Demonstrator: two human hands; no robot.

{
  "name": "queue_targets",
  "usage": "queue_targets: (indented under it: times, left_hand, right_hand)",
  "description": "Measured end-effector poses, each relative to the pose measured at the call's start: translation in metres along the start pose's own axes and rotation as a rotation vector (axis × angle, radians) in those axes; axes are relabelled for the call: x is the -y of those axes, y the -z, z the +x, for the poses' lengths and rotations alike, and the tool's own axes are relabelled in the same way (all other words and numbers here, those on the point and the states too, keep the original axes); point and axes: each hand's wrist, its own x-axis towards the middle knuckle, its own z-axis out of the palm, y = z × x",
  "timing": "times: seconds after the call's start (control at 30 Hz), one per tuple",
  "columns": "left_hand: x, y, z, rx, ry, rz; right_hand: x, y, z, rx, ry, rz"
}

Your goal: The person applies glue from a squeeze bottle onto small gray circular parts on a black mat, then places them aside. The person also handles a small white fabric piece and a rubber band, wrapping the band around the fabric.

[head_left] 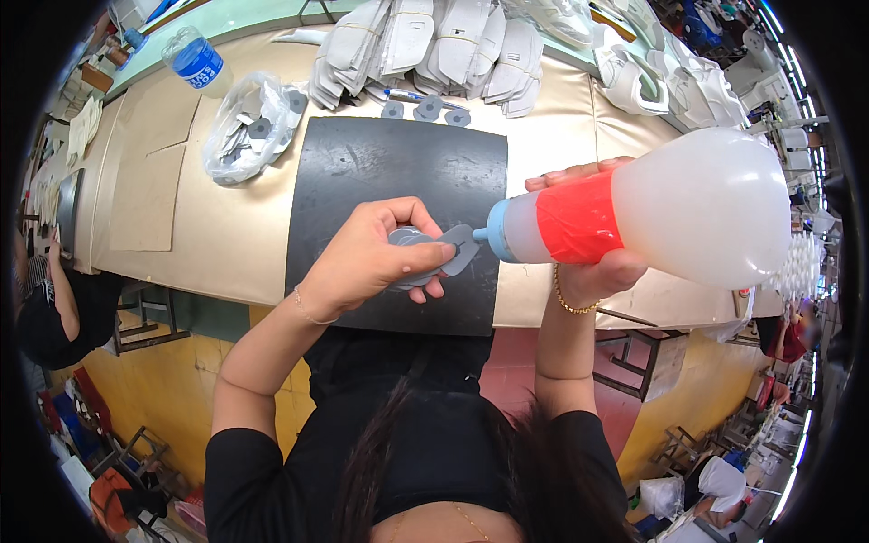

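While thumb and fingers of the left hand (371,255) pinch grey pieces (409,237), the right hand (594,279) clasps the squeeze bottle (697,208) sideways, seemingly so its blue nozzle (483,234) lines up with the outermost piece (463,257) above the black mat (389,163).

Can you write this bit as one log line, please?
left hand: gripping gray pieces | right hand: holding bottle sideways, nozzle close to pieces | black mat: under left hand

The worktable (244,240) is surfaced in glossy beige-gold. Below its near edge, yellow flooring (186,376) is broken by a pinkish-red strip (518,366) — stools (665,366) are placed along that edge. Well to the worktable's right, white tube lights (794,466) are lit.
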Motion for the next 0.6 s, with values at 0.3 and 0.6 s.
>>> queue_targets:
  times: [0.3, 0.6]
  left_hand:
    - [0.003, 0.002, 0.001, 0.036, 0.013, -0.046]
    - [0.004, 0.003, 0.003, 0.051, 0.037, -0.083]
  right_hand:
    - [-0.004, -0.002, -0.005, 0.110, 0.029, -0.084]
    - [0.001, 0.004, 0.007, 0.011, 0.130, -0.104]
